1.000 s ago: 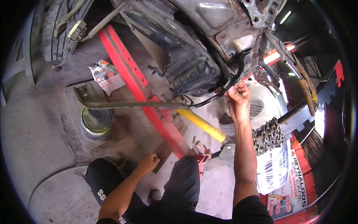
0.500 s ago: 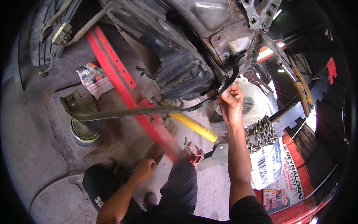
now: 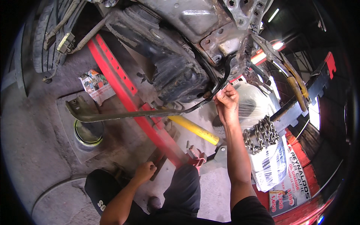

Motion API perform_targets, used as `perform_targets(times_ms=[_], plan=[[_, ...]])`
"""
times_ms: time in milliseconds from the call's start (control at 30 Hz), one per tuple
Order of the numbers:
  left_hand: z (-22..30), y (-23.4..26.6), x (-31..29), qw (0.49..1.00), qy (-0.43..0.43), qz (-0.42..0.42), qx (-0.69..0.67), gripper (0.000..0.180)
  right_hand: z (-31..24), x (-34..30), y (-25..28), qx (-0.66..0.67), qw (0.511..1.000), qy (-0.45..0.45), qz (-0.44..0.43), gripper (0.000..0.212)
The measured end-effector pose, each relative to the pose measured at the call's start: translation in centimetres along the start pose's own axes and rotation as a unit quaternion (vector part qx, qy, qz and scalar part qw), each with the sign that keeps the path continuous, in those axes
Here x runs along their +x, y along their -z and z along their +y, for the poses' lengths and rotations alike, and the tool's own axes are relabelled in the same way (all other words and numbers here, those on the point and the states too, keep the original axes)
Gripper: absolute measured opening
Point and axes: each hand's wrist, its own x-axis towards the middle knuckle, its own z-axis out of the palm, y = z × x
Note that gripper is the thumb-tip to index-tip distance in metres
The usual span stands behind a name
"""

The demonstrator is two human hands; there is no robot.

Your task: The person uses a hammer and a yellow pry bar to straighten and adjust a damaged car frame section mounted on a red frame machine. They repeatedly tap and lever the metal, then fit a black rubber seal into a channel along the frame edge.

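My right hand point(image 3: 227, 103) is raised to the lower edge of a car's wheel well. Its thumb and fingers are pinched together where a black curved strip point(image 3: 227, 71) meets the scuffed black wheel-arch liner point(image 3: 180, 71). Whatever sits between those fingertips is hidden. From this same spot a long, thin dark metal bar point(image 3: 131, 114) stretches left, its bracketed end hanging over the floor. Low by my knee, my left hand point(image 3: 145, 171) has its fingers curled closed. If it holds anything, that is too small to make out.
A red steel beam point(image 3: 138, 108) and a yellow cylinder point(image 3: 195, 130) cross below the bar. An open can point(image 3: 88, 134) stands on the floor at left. Chain point(image 3: 261, 135) wraps a toothed post at right. Wiring with a connector point(image 3: 66, 42) dangles upper left.
The view has shifted slightly, so the car parts appear a little further left. Both hands keep nearly the same places and grips.
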Motion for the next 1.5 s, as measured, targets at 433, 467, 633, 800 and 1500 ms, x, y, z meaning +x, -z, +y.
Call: perform_targets(times_ms=[433, 467, 633, 800, 1500], plan=[[-0.5, 0.0, -0.2, 1.0, -0.016, 0.023, 0.007, 0.028, 0.0, -0.1, -0.2, -0.018, 1.0, -0.004, 0.018, 0.025], [-0.6, 0.0, -0.1, 1.0, -0.011, 0.015, 0.008, 0.028, 0.1, -0.1, -0.2, -0.017, 1.0, -0.005, 0.021, 0.024], [-0.6, -0.3, 0.1, 1.0, -0.009, 0.008, 0.0, 0.029, 0.5, 0.0, 0.2, -0.026, 0.999, -0.004, 0.029, 0.019], [-0.6, -0.4, 0.3, 1.0, -0.009, 0.004, 0.006, 0.029, 1.0, 0.1, 1.1, 0.001, 1.0, -0.005, 0.006, 0.016], [-0.2, 0.3, 0.3, 1.0, 0.014, -0.001, -0.008, 0.03, 0.1, -0.1, -0.2, -0.002, 1.0, -0.001, -0.028, 0.029]])
